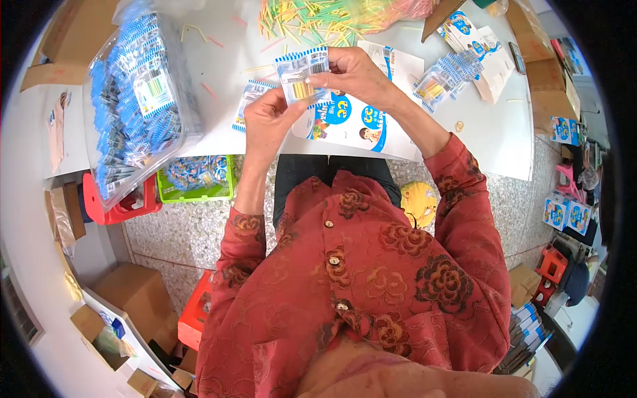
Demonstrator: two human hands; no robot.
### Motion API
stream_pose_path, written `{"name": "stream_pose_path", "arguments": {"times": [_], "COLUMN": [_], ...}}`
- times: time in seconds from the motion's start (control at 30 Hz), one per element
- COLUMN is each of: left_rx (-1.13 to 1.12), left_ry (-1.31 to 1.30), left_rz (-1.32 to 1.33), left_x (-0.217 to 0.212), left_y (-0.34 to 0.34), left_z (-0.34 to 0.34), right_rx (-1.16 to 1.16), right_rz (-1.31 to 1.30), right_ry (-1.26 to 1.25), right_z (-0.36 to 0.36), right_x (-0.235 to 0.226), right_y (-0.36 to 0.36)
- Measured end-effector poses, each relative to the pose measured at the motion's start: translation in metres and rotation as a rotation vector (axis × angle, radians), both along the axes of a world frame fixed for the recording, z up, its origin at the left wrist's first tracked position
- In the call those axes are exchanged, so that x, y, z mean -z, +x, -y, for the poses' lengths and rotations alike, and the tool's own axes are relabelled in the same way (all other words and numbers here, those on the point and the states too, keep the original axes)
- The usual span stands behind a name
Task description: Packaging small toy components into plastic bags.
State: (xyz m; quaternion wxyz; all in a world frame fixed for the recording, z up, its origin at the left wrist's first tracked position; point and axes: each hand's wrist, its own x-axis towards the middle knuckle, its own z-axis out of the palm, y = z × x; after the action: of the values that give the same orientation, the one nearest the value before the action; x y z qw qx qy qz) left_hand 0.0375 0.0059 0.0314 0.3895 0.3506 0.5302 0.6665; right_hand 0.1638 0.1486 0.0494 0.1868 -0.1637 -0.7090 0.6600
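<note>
Both my hands hold a small clear packet with a blue-and-white striped edge and yellow sticks inside, raised above the white table. My left hand pinches its lower left part. At its right side, my right hand grips it with the thumb across the front. Another blue-edged packet lies on the table just behind my left hand. Beneath my right forearm lie printed white sheets with blue round shapes and a cartoon figure.
A clear tub crammed with blue packets stands at the left. Loose pink, yellow and green sticks are heaped at the far side. Stacked packets and folded printed cards lie at the right. Below the table edge sits a green basket.
</note>
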Motion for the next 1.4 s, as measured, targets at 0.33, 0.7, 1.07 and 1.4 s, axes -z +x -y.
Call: {"name": "stream_pose_path", "arguments": {"times": [0.33, 0.7, 1.07, 1.4], "left_rx": [-0.043, -0.122, -0.181, -0.165], "left_ry": [-0.118, -0.092, -0.038, -0.063], "left_rz": [-0.179, -0.306, -0.07, -0.059], "left_x": [0.026, 0.053, 0.041, 0.039], "left_y": [0.0, -0.002, -0.006, -0.006], "left_z": [0.01, 0.036, 0.042, 0.039], "right_rx": [0.019, -0.146, -0.267, -0.276], "right_rz": [0.13, 0.16, 0.334, 0.353], "right_ry": [0.259, 0.485, 1.606, 1.494], "right_z": [0.019, -0.002, -0.067, -0.082], "right_x": [-0.007, 0.014, 0.053, 0.049], "right_y": [0.007, 0.022, -0.011, -0.032]}}
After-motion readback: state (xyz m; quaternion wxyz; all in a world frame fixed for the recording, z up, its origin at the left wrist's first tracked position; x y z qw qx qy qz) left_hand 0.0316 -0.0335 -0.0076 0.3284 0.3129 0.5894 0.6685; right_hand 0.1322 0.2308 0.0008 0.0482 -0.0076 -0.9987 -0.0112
